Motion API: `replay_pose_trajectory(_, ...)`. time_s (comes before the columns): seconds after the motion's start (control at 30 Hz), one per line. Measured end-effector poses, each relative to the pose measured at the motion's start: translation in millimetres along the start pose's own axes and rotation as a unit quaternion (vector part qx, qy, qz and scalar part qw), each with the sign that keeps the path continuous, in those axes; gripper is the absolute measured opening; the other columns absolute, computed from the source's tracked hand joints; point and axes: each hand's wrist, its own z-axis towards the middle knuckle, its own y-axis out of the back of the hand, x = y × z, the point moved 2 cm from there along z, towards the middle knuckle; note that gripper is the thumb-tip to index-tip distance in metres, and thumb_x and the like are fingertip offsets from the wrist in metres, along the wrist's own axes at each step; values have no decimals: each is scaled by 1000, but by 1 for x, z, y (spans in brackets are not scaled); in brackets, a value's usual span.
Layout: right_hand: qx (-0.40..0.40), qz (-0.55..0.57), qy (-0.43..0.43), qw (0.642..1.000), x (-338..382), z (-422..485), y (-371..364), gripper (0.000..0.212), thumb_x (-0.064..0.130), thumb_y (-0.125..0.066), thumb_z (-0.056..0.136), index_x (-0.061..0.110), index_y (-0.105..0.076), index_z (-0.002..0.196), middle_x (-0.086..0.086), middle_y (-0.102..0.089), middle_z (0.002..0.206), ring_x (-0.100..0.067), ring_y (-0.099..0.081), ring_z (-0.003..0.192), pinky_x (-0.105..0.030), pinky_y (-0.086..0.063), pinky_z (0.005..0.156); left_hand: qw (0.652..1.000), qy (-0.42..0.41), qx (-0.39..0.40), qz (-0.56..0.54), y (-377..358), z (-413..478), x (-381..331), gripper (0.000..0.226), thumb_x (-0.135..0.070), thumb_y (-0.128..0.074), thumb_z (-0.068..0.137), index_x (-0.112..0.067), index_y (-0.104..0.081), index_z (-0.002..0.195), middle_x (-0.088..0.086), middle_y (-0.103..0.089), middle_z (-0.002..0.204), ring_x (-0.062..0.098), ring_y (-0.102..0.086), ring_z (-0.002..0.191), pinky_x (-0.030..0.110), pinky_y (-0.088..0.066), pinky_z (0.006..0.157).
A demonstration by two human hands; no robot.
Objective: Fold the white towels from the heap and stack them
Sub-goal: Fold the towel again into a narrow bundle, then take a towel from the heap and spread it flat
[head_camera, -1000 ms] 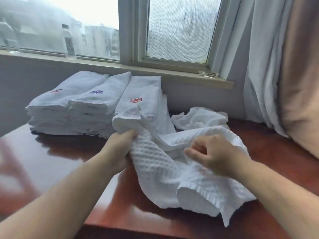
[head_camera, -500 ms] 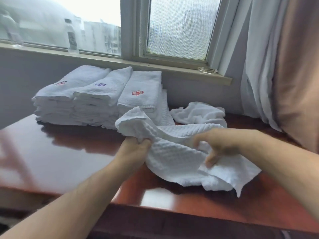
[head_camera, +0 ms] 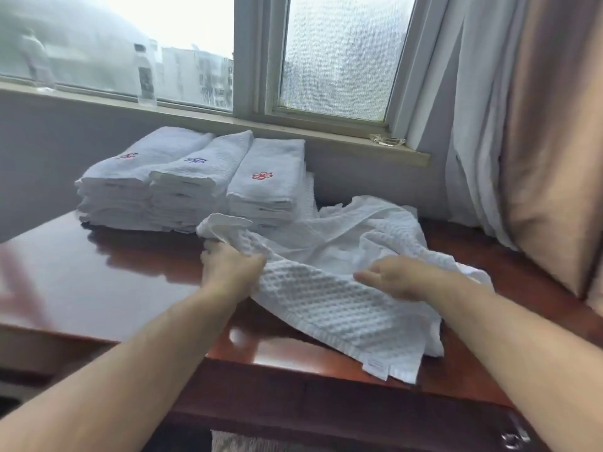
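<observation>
Left hand (head_camera: 233, 267): clenched on a bunched corner of the white waffle-weave towel (head_camera: 326, 305), mid-desk (head_camera: 114, 282). Right hand (head_camera: 396, 277): fingers curled over the towel's raised fold, apparently pinching it. The towel lay crumpled and unfolded, one hem overhanging the desk's near edge, just before three stacks of folded towels (head_camera: 195, 184). Risk: the overhang could drag it floorward if either grip slackened, and spreading it wide could nudge the stacks. Containers: one clear bottle (head_camera: 146, 79) on the sill, contents unreadable.

Bare left grip (head_camera: 233, 269), bare right grip (head_camera: 403, 278), bare forearms (head_camera: 140, 360)
</observation>
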Motion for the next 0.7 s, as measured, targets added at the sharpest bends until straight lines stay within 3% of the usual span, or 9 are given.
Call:
replay_pose_trajectory(0.07, -7, 32, 17, 999, -5, -2, -26, 45, 62, -40, 100, 29, -71, 101, 8, -68, 111, -15, -61, 105, -34, -46, 88, 997, -28, -69, 37, 6, 1, 3, 109, -39, -79, 76, -4, -12, 154, 22, -29, 150, 40, -32, 138, 48, -31, 115)
replay_pose_trajectory(0.13, -99, 60, 31, 993, -16, -2, -36, 34, 61, -47, 97, 34, -63, 82, 15, -62, 91, -9, -59, 88, -28, -41, 70, 980, -109, -126, 111, 7, -2, 0, 111, -36, -79, 77, -12, -6, 157, 17, -19, 155, 36, -22, 140, 51, -23, 115)
replay_pose_trajectory(0.23, -120, 127, 28, 984, -32, -2, -39, 23, 50, -54, 96, 33, -64, 85, 17, -63, 90, -5, -58, 86, -23, -38, 66, 905, -347, -138, 204, -9, -16, -13, 65, -21, -73, 81, -22, -47, 141, 6, -37, 144, 31, -32, 133, 48, -27, 109)
replay_pose_trajectory(0.3, -100, 162, 27, 981, -40, 1, -39, 13, 42, -57, 96, 36, -65, 87, 18, -65, 91, -4, -60, 88, -20, -39, 68, 875, -429, -5, 224, -30, -27, -24, 26, -21, -62, 91, -26, -66, 116, -2, -55, 125, 25, -51, 118, 39, -40, 96)
replay_pose_trajectory(0.33, -105, 171, 31, 979, -43, 2, -39, 10, 40, -58, 96, 37, -66, 90, 17, -66, 95, -5, -61, 93, -20, -41, 71, 872, -421, 74, 240, -43, -33, -26, 19, -27, -54, 97, -28, -67, 111, -5, -58, 119, 22, -56, 111, 36, -44, 89)
replay_pose_trajectory(0.4, -152, 120, 29, 981, -53, 5, -40, 19, 41, -57, 97, 37, -66, 113, 11, -63, 121, -15, -56, 118, -29, -44, 95, 859, -376, 181, 296, -71, -44, -28, 35, -46, -36, 102, -30, -66, 112, -4, -61, 118, 21, -58, 111, 38, -46, 91)
replay_pose_trajectory(0.47, -160, 36, -10, 986, -66, 6, -44, 45, 52, -49, 99, 38, -51, 141, 4, -41, 152, -23, -31, 144, -44, -27, 118, 838, -342, 217, 365, -97, -54, -25, 61, -67, -17, 97, -29, -63, 106, 1, -64, 115, 23, -58, 109, 48, -40, 103)
replay_pose_trajectory(0.57, -106, 12, -14, 994, -79, 7, -49, 59, 66, -34, 98, 37, -43, 148, 5, -38, 157, -20, -29, 147, -48, -25, 119, 816, -299, 216, 445, -119, -56, -17, 92, -87, 0, 80, -25, -60, 113, 4, -63, 118, 26, -57, 115, 63, -14, 115)
replay_pose_trajectory(0.7, -97, -44, -11, 994, -78, 3, -47, 47, 58, -40, 99, 33, -51, 137, 7, -54, 141, -19, -51, 129, -43, -39, 107, 766, -317, 256, 498, -112, -35, -14, 91, -92, -26, 78, -26, -48, 137, 0, -53, 139, 25, -48, 132, 61, -13, 118)
